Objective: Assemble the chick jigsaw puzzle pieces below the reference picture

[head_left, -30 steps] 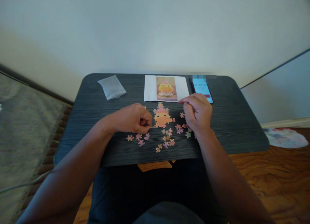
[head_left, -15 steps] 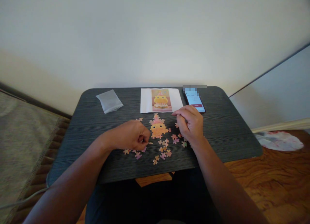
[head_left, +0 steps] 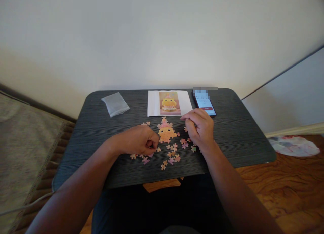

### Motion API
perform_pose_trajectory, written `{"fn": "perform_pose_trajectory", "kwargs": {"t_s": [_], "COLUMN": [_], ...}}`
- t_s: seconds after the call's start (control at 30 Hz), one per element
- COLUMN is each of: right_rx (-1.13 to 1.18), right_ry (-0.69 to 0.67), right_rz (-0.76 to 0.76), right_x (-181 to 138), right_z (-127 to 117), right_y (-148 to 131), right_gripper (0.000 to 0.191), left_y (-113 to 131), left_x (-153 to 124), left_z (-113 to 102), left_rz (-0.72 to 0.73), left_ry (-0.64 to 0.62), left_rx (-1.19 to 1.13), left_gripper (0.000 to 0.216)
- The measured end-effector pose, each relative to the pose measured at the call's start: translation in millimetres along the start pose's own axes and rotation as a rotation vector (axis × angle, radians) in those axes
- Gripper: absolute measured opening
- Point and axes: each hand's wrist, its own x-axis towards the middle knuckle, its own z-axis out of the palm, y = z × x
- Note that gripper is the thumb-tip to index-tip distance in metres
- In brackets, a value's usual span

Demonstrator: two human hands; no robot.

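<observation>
Lying toward the front edge of the dark ribbed counter (head_left: 101, 136), loose pastel cardboard jigsaw pieces (head_left: 174, 147) ring a joined orange chick cluster (head_left: 165, 132). The left hand (head_left: 138, 144) is curled closed, its fingertips touching one small pale-orange piece (head_left: 158, 149). The right hand (head_left: 201, 129) is pinched closed, and it cannot be told whether it holds anything. The pieces look light, thin and bendable, best nipped by opposite edges.
</observation>
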Motion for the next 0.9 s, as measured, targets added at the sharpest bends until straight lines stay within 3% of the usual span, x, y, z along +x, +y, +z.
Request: {"fn": "perform_pose_trajectory", "kwargs": {"t_s": [0.17,0.3,0.47,0.53,0.67,0.9], "right_rx": [-0.002,-0.012,-0.014,-0.014,-0.029,-0.043], "right_ry": [0.011,0.020,0.031,0.037,0.038,0.038], "right_rz": [0.010,0.003,0.007,0.012,0.017,-0.014], "right_x": [0.2,0.4,-0.4,-0.9,-1.5,-1.9], "right_z": [-1.1,-1.8,-0.9,-0.6,-1.1,-2.2], "right_y": [-1.1,-1.9,0.5,1.8,2.5,3.0], "right_gripper": [0.030,0.032,0.031,0.031,0.029,0.031], "left_y": [-1.1,-5.0,-25.8,-36.6,-49.7,-45.4], "left_x": [-1.2,-10.4,-22.3,-24.3,-25.5,-27.6], "left_z": [-2.9,-15.1,-34.4,-39.4,-43.3,-44.1], "left_rz": [0.018,-0.031,-0.186,-0.230,-0.247,-0.269], "left_ry": [-0.032,0.060,0.525,0.604,0.589,0.402], "left_rx": [-0.103,-0.150,-0.003,0.050,0.085,0.034], "left_gripper": [0.016,0.016,0.017,0.016,0.017,0.029]}}
